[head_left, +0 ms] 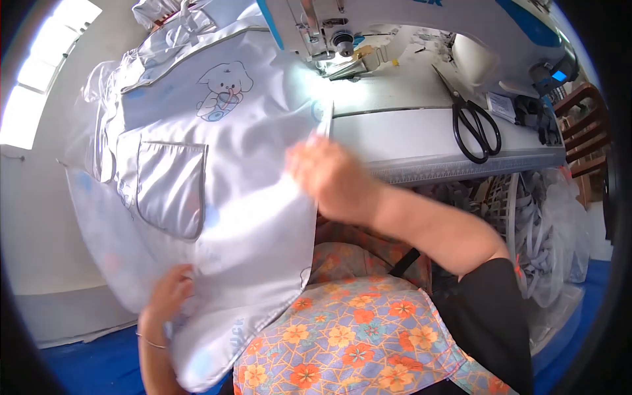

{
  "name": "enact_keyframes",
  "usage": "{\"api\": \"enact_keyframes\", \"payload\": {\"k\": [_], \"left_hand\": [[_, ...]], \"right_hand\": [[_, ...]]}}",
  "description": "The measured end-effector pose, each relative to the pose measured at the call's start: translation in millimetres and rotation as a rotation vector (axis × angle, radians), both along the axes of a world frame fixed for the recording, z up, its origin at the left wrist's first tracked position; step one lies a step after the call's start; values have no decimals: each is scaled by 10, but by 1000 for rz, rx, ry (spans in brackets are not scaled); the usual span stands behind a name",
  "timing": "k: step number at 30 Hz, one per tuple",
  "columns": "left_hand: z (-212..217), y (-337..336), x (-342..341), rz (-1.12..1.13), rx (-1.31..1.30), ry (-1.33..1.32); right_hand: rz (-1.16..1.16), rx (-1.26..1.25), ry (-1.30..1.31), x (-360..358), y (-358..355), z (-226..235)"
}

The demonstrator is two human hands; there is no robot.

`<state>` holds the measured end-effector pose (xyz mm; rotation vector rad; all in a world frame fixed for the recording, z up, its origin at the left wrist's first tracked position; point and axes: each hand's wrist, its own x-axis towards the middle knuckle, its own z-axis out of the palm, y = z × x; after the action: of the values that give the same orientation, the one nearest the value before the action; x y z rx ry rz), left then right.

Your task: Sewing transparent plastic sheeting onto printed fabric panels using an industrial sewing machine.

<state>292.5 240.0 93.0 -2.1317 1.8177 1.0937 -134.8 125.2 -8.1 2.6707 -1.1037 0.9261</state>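
Left of the sewing machine [461,20] was a big pale cloth [263,178], spread from up by the counter [395,131] down to the person's floral apron [355,336], with a puppy drawing [225,89] and a grey-edged pocket [172,187] on it. Right hand [322,168] was pretty blurry, but its grip looked clenched on the pale cloth's right edge. Left hand [172,288] was at the lower left part, though I couldn't tell if that grip was pinching anything. Black-handled scissors [457,99] lay off to the right.

Bright light from a far-left window [34,76]; white glare beneath the sewing machine [474,26]; right hand [329,176] blurred; rim dark, fisheye-curved.
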Motion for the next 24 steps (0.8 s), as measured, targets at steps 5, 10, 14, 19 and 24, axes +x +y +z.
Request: {"api": "enact_keyframes", "payload": {"k": [5,10,14,19,24], "left_hand": [[-640,597,-211,184,-51,317],[-88,373,-461,-440,-931,-460],[208,18,-264,-187,-1276,-749],[-253,-31,513,426,-562,154],[-399,11,270,634,-728,690]], "right_hand": [[217,53,-282,69,517,-308],[238,213,-326,-148,496,-161],[288,254,-334,-209,371,-110],[214,226,-310,-324,255,-40],[-59,-5,-241,-154,481,-70]]}}
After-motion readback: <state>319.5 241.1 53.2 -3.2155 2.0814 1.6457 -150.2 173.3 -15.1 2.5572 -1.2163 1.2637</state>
